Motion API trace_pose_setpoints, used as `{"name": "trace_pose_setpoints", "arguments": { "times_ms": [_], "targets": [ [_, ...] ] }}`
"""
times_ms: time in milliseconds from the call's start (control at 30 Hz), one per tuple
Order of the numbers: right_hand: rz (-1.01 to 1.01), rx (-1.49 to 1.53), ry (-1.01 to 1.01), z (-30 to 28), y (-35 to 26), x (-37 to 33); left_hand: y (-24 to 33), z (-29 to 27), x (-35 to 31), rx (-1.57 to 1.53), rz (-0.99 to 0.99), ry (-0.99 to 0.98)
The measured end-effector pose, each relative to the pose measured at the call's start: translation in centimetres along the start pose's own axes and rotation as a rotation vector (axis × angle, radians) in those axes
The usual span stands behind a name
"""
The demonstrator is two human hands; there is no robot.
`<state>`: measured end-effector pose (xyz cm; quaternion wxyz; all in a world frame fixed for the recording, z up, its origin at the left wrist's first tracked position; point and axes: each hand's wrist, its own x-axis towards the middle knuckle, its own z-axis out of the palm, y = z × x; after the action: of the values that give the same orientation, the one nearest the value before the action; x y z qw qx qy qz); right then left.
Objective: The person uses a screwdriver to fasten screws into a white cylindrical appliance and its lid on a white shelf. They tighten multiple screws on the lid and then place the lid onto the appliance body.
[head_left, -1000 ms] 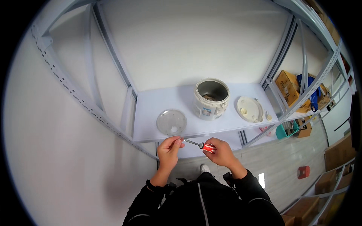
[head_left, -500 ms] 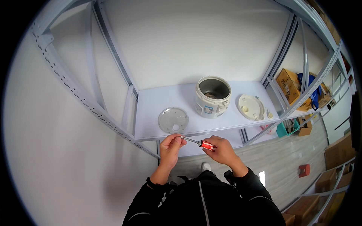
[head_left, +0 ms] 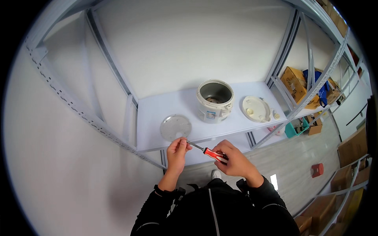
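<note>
My right hand (head_left: 236, 162) is closed around the red-and-white handle of a screwdriver (head_left: 213, 153), its shaft pointing left. At the shaft's tip, the fingers of my left hand (head_left: 176, 155) are pinched together; what they hold there is too small to make out. Just beyond them, a round metal inner lid (head_left: 173, 125) with a hole near its front rim lies flat at the shelf edge. An open white rice cooker (head_left: 210, 114) stands upright behind my hands, its grey inside showing. To its right lies a round white lid piece (head_left: 256, 107).
Small cream parts (head_left: 276, 115) sit beside the white lid piece on the white shelf (head_left: 151, 108). Grey metal posts frame it. At right are a yellow cardboard box (head_left: 294, 84), a teal basket (head_left: 291, 129) and a red stool (head_left: 317, 170) on the floor.
The view has shifted slightly, moving the shelf items a little left and up. My right hand and the screwdriver handle sit slightly lower, with the shaft more steeply slanted. Both hands stay closed.
</note>
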<state>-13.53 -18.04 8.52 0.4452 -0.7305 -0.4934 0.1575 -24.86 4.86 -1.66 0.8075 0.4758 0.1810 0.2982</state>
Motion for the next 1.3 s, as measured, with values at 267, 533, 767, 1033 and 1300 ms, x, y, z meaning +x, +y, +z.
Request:
{"name": "trace_pose_setpoints", "arguments": {
  "times_ms": [267, 533, 767, 1033, 1300],
  "targets": [
    [-0.049, -0.137, 0.271, -1.7, 1.8, -1.8, -4.1, 5.1, 2.9, -0.091, -0.200, 0.007],
    [0.116, -0.241, 0.401, -5.3, 4.8, -4.1, -9.7, 13.0, 6.3, -0.111, -0.352, -0.068],
    [-0.044, -0.365, 0.383, -7.4, 10.7, -4.3, -13.3, 16.6, 8.8, 0.017, -0.383, -0.055],
    [-0.059, -0.224, 0.326, -8.7, 14.3, -2.6, -15.3, 18.6, 11.6, 0.048, -0.348, 0.046],
    [-0.010, -0.159, 0.236, -9.1, 16.5, -1.6, -15.8, 18.3, 12.6, 0.085, -0.338, 0.077]
  ]
}}
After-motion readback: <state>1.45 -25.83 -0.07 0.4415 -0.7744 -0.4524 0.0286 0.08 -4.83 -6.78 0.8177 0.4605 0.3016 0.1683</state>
